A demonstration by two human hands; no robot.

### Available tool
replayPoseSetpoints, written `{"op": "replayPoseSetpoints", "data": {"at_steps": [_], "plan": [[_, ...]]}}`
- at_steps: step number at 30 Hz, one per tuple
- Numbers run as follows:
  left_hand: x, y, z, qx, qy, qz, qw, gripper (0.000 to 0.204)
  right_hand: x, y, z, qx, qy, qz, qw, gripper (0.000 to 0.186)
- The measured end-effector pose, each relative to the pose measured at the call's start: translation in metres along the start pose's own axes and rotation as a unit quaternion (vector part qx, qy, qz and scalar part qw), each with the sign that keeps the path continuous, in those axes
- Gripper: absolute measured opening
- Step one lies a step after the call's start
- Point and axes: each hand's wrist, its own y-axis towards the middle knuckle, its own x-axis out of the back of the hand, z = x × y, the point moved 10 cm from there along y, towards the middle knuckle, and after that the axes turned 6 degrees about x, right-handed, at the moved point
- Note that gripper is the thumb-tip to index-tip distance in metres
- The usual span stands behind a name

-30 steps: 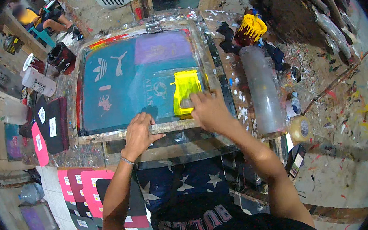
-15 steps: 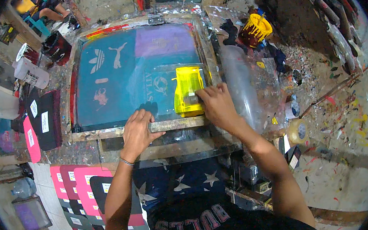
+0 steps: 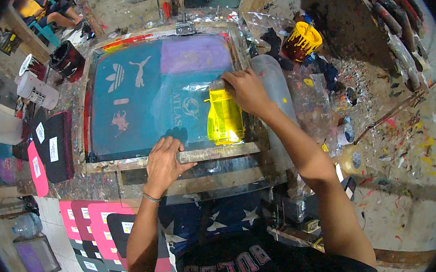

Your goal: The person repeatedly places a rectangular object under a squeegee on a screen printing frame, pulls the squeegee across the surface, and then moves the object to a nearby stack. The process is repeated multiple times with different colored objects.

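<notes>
A wooden screen-printing frame [image 3: 219,152] with teal mesh [image 3: 136,104] lies on the table in front of me. Pale logo shapes show in the mesh, and a purple patch [image 3: 194,53] covers its far right part. Near the right side, yellow ink [image 3: 224,119] is spread in a rectangle. At the far end of that ink, my right hand [image 3: 248,92] pinches a small greyish squeegee [image 3: 217,84], partly hidden by the fingers. My left hand [image 3: 164,165] is closed over the near rail of the frame, fingertips by the mesh and thumb out to the side.
A yellow-dripped ink pot [image 3: 303,41] stands beyond the frame's right side. Dark and white tubs [image 3: 67,60] sit at the left. Labelled pink and black pieces [image 3: 60,146] lie left of the frame, more [image 3: 106,228] below. A person [image 3: 51,10] sits far left.
My right hand and the squeegee have moved away from me over the yellow ink, from its middle to its far end. My left hand stays on the near rail. The view has shifted slightly.
</notes>
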Motion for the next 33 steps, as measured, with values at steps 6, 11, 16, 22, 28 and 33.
{"op": "replayPoseSetpoints", "data": {"at_steps": [6,11,16,22,28,33], "plan": [[-0.002,-0.001,0.003,-0.003,0.004,0.005,1.000,0.052,0.006,-0.014,0.010,-0.040,0.051,0.092,0.994,0.027],[-0.002,0.000,0.002,0.001,-0.009,0.000,1.000,0.052,0.020,0.002,-0.005,-0.071,0.043,0.086,0.993,0.027],[-0.001,-0.003,-0.001,-0.016,-0.005,-0.018,1.000,0.052,0.007,-0.024,0.021,-0.010,0.006,-0.012,1.000,0.028],[-0.001,-0.007,0.002,-0.002,0.019,-0.004,1.000,0.053,0.007,-0.067,0.059,-0.034,0.034,0.100,0.994,0.032],[-0.002,-0.005,0.003,0.003,0.018,-0.009,1.000,0.052,0.019,-0.078,0.069,-0.030,0.056,0.132,0.989,0.027],[0.001,0.000,-0.004,-0.019,0.003,-0.015,1.000,0.053,0.028,-0.031,0.023,-0.079,0.114,0.142,0.980,0.019]]}}
